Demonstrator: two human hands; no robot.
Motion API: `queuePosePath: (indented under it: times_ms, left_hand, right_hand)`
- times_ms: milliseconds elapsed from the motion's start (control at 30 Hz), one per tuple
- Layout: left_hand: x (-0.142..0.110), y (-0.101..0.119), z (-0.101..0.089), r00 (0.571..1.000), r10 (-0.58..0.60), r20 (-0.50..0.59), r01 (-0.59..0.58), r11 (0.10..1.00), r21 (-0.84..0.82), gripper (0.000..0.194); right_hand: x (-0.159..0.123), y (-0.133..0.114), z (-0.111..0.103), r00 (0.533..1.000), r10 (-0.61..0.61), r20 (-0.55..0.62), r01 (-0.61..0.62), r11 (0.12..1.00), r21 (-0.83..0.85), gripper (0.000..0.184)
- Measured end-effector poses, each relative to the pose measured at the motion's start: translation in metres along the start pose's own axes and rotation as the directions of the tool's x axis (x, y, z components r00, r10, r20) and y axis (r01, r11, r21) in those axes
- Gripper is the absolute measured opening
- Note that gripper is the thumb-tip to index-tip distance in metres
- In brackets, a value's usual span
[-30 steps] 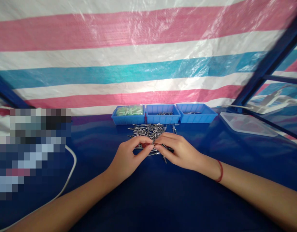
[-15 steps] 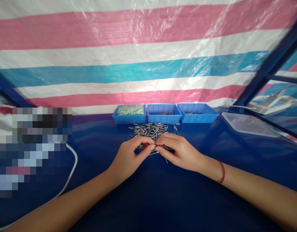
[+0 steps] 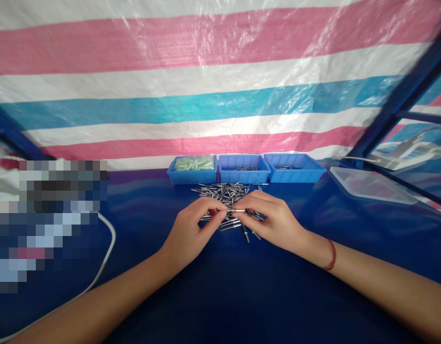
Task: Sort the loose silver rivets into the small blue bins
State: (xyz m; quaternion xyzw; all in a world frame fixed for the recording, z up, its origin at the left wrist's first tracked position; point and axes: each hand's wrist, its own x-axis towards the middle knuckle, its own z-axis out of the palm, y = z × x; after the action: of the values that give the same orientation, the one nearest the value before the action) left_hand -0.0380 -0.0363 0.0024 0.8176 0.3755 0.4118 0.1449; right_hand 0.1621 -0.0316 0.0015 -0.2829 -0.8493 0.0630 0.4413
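Observation:
A heap of small silver metal pins (image 3: 226, 193) lies on the dark blue table top (image 3: 220, 286) in front of three blue bins. My left hand (image 3: 192, 231) and my right hand (image 3: 274, 220) meet at the near edge of the heap. Both pinch the ends of one thin silver pin (image 3: 235, 210), held level between their fingertips. A red cord circles my right wrist. Loose pins lie under and just below my fingers.
Three blue plastic bins stand in a row at the back: the left bin (image 3: 192, 169) holds pale green parts, the middle bin (image 3: 244, 168) and right bin (image 3: 294, 168) hold a few pins. A clear tray (image 3: 371, 186) lies right. A white cable (image 3: 105, 248) curves left. A striped tarp hangs behind.
My hands have drawn slightly apart, so the silver pin now shows between the fingertips. My right hand has shifted a little to the right and up.

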Motion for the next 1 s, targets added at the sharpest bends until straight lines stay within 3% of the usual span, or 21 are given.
queuePosePath:
  times_ms: [133, 233, 333, 467, 600, 733, 900, 1000]
  left_hand:
    - [0.001, -0.002, 0.0, 1.0, -0.011, 0.021, 0.011, 1.0, 0.002, 0.007]
    - [0.0, -0.002, 0.001, 0.998, -0.024, 0.049, 0.024, 1.0, 0.002, 0.007]
    - [-0.001, -0.002, 0.004, 0.994, -0.071, 0.082, 0.07, 0.998, 0.007, 0.014]
    - [-0.004, -0.002, 0.004, 0.987, -0.093, 0.134, 0.085, 0.994, 0.065, 0.018]
    - [-0.004, -0.003, 0.003, 0.974, -0.025, 0.226, -0.02, 0.981, 0.195, 0.012]
    - [-0.004, -0.005, 0.005, 0.963, -0.002, 0.271, -0.075, 0.958, 0.275, 0.012]
    - [-0.006, -0.007, 0.005, 0.958, 0.006, 0.287, -0.099, 0.945, 0.31, 0.012]
    - [-0.006, -0.005, 0.004, 0.956, 0.023, 0.291, -0.118, 0.942, 0.314, 0.013]
  right_hand:
    - [0.001, -0.002, -0.004, 0.996, -0.084, 0.013, 0.085, 0.994, -0.061, 0.009]
    - [0.002, -0.001, -0.006, 0.985, -0.155, 0.076, 0.167, 0.968, -0.188, 0.012]
    - [0.003, 0.008, -0.015, 0.985, -0.157, 0.078, 0.173, 0.934, -0.314, 0.016]
    - [0.008, 0.035, -0.043, 0.997, -0.079, -0.008, 0.062, 0.83, -0.554, 0.021]
    - [0.007, 0.069, -0.077, 0.994, 0.083, -0.07, -0.103, 0.516, -0.851, 0.031]
    - [-0.001, 0.094, -0.093, 0.943, 0.27, -0.195, -0.271, 0.278, -0.922, 0.035]
    - [-0.005, 0.1, -0.092, 0.856, 0.466, -0.225, -0.353, 0.208, -0.912, 0.039]
    - [-0.002, 0.095, -0.089, 0.865, 0.457, -0.205, -0.336, 0.226, -0.914, 0.04]
